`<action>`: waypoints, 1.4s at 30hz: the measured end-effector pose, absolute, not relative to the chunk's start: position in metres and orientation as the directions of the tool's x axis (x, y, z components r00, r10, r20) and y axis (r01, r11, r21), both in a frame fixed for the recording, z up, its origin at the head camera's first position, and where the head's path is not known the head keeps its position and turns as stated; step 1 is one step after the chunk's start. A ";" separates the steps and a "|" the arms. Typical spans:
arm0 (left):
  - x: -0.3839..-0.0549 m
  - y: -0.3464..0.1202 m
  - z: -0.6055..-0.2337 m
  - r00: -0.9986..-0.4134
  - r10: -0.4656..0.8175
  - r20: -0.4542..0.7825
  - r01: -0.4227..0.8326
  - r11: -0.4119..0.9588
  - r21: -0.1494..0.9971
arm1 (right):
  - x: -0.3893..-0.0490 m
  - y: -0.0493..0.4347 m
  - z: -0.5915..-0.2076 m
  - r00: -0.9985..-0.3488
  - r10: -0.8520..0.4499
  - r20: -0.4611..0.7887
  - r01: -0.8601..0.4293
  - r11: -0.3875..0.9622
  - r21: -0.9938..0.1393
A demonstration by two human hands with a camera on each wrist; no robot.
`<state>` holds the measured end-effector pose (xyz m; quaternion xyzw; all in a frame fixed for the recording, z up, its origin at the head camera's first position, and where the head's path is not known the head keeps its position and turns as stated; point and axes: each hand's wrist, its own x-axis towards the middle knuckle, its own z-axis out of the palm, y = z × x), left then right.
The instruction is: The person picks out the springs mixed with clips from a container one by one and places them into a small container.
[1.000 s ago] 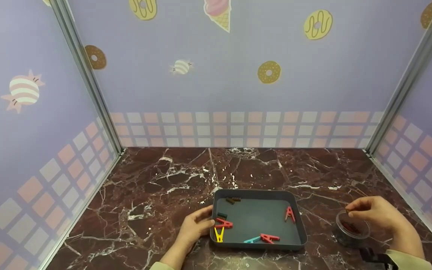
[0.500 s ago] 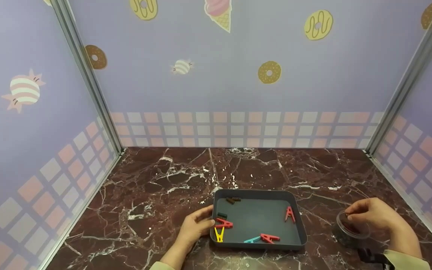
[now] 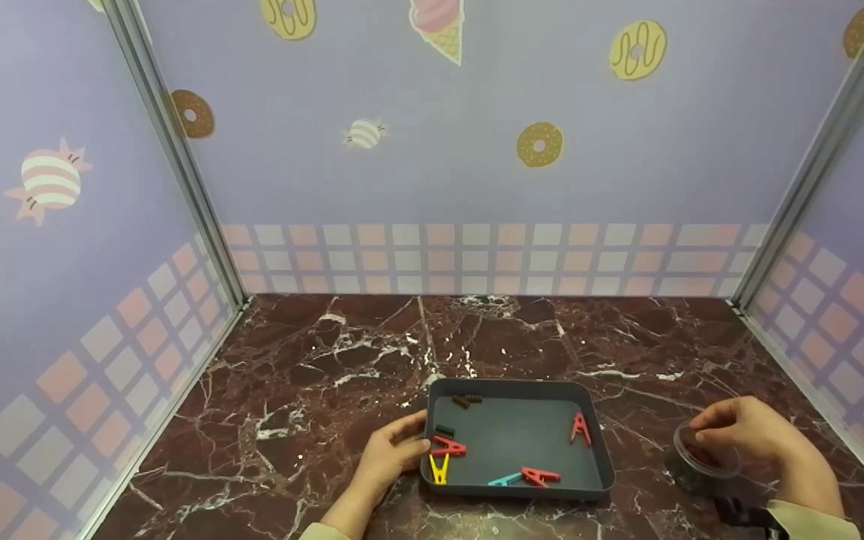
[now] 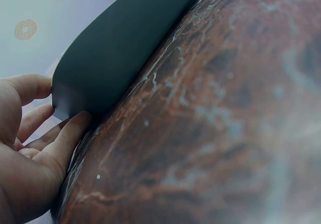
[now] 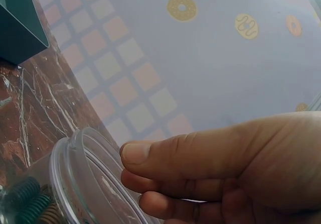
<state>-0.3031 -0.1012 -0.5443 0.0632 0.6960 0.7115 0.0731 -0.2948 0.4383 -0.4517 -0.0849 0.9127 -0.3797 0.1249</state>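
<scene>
My left hand point(image 3: 393, 454) rests against the left side of a dark grey tray point(image 3: 603, 450). Its thumb and fingers touch the outer wall in the left wrist view. Over at the right, my right hand point(image 3: 751, 427) is held with its fingertips at the mouth of a clear plastic jar point(image 3: 724, 472). Thumb and forefinger are close together, and nothing shows between them in the right wrist view. Inside the jar lie small coil springs point(image 5: 37, 206), green and brown, partly out of frame. The tray bears red clothespins point(image 3: 540, 476), a yellow clothespin point(image 3: 439, 470) and a blue clothespin point(image 3: 505, 479).
Brown springs point(image 3: 462, 402) lie at the tray's back left corner, and a dark spring point(image 3: 444, 432) lies by its left wall. The marbled tabletop point(image 3: 342, 352) is enclosed by printed walls point(image 3: 432, 180) at the back and both sides.
The right fingertips have dipped slightly into the jar's mouth; the small brown spring they pinched earlier no longer shows between them. The left hand and tray have stayed in place.
</scene>
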 end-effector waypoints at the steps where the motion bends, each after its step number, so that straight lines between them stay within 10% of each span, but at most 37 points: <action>1: -0.303 -0.101 -0.544 -0.982 0.191 -0.013 -0.017 -0.019 1.000 | -0.295 0.438 -0.452 -0.956 -0.240 -0.167 -0.054 0.707 -0.705; 42: -0.301 -0.103 -0.544 -0.978 0.210 0.001 -0.007 -0.034 0.999 | -0.298 0.398 -0.441 -0.976 -0.217 -0.016 -0.139 0.679 -0.721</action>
